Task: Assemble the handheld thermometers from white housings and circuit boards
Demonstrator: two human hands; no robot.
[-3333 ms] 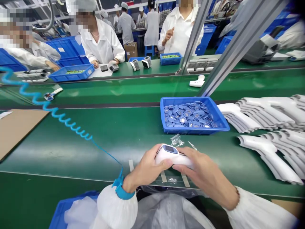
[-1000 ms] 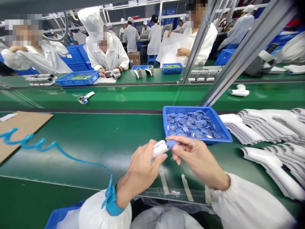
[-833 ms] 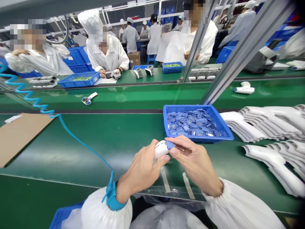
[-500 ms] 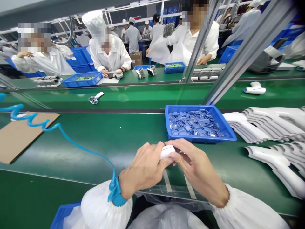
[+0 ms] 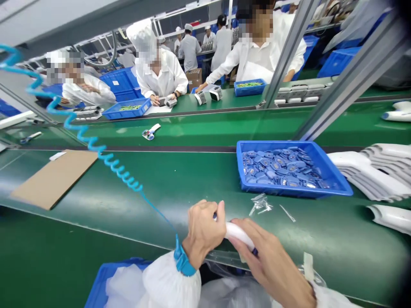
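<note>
A white plastic handheld device housing [image 5: 238,234] with dark blue bits showing at its ends is held low over the near edge of the green bench. My left hand [image 5: 204,231] is closed around its left end, thumb raised, with a blue wristband [image 5: 184,261] at the wrist. Fingers of my right hand [image 5: 269,252] wrap the other end, and the palm covers part of it. Just beyond my hands lie small clear plastic scraps [image 5: 260,205]. Further back stands a blue tray [image 5: 345,188] full of blue oval parts [image 5: 282,164].
White curved shells [image 5: 362,173] are stacked at the right. A coiled blue cord [image 5: 105,158] runs to my left wrist. Cardboard [image 5: 54,182] lies at left. Behind the bench, a green belt [image 5: 199,132] carries an opened device [image 5: 150,131]. Co-workers sit beyond; metal posts [image 5: 289,55] rise at right.
My hands have come closer to the bench edge and turned the white housing, so more of its length shows. The view has swung right. A co-worker across the belt has reached an arm out.
</note>
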